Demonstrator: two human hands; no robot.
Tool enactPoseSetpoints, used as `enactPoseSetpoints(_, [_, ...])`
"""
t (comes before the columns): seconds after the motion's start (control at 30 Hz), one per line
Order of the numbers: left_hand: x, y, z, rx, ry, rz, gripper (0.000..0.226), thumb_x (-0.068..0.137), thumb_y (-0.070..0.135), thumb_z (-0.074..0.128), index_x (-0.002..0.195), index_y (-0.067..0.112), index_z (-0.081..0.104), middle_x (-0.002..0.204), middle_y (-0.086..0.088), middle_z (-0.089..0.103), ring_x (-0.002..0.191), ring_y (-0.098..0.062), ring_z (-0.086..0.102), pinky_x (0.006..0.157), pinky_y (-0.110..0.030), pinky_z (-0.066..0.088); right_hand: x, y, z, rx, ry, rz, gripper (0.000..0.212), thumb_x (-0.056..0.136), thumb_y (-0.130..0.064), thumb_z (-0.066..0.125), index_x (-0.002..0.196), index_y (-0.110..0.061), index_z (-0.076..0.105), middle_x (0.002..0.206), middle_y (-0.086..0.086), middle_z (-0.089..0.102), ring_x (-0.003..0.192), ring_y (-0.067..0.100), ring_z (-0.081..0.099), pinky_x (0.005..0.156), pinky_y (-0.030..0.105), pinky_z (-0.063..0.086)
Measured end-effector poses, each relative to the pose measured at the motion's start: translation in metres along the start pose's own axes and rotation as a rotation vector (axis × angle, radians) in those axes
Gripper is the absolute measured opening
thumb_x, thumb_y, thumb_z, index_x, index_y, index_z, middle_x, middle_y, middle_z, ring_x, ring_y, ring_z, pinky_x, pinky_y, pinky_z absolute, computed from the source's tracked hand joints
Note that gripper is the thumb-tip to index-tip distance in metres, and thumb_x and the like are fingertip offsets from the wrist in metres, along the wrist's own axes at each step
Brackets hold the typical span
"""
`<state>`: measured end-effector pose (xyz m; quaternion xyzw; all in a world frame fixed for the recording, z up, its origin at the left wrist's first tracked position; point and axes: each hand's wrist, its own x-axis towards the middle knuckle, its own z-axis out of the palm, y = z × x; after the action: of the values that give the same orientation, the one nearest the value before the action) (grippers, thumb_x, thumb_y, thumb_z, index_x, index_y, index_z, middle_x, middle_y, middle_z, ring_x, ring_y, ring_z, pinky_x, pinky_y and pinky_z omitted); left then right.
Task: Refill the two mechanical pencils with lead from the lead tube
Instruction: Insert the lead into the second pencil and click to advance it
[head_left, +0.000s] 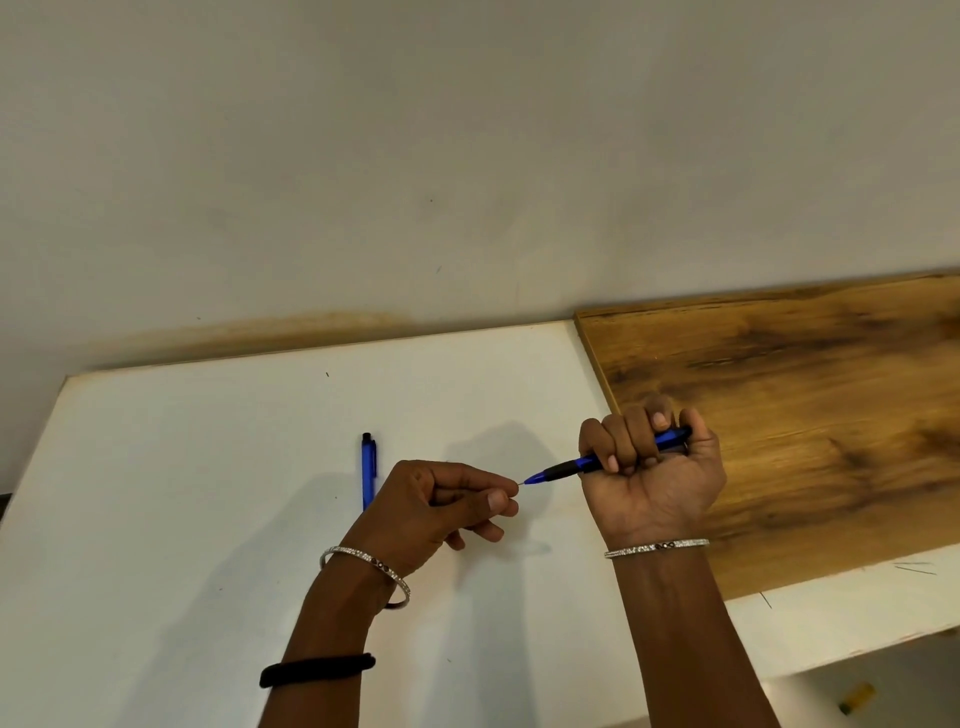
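Note:
My right hand (652, 467) is wrapped in a fist around a blue mechanical pencil (571, 466) with a black grip, its tip pointing left. My left hand (441, 506) pinches a thin lead (519, 483) between thumb and forefinger, right at the pencil's tip. A second blue mechanical pencil (368, 467) lies on the white table (182, 493), pointing away from me, its near end hidden behind my left hand. No lead tube is in view.
A brown wooden board (805, 415) lies on the table's right part, just behind my right hand. A pale wall rises behind the table. A small yellow object (857, 699) sits on the floor at the lower right.

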<state>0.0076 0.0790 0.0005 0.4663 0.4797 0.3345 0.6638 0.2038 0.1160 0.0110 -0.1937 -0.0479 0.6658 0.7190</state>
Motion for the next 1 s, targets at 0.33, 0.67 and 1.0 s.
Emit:
enactPoseSetpoints(0.33, [-0.002,0.006,0.002,0.115,0.131,-0.009,0.034,0.069,0.053,0.068,0.085,0.024,0.075,0.084,0.003,0.077,0.069,-0.015,0.073,0.047,-0.014,0.042,0.003,0.015,0.010,-0.232,0.067,0.172,0.022,0.093,-0.020,0.042,0.104,-0.008,0.057,0.070,0.004,0.045,0.060,0.016,0.045,0.063,0.031,0.046])
enactPoseSetpoints(0.67, [-0.001,-0.002,-0.004,0.271,0.239,0.000,0.023,0.085,0.040,0.063,0.083,0.023,0.078,0.076,0.004,0.077,0.057,-0.009,0.070,0.052,-0.009,0.047,0.000,0.042,0.007,-0.836,0.045,0.253,0.034,0.089,-0.015,0.061,0.121,-0.003,0.058,0.102,0.020,0.073,0.092,0.031,0.073,0.076,0.034,0.061])
enactPoseSetpoints(1.0, [-0.011,-0.014,-0.051,0.349,0.917,-0.051,0.041,0.092,0.043,0.049,0.062,0.023,0.069,0.054,0.005,0.066,0.056,-0.015,0.064,0.061,-0.028,0.051,-0.011,0.078,0.014,-1.363,0.030,0.110,0.036,0.065,-0.025,0.087,0.081,-0.003,0.064,0.065,0.009,0.075,0.058,0.023,0.073,0.051,0.027,0.058])
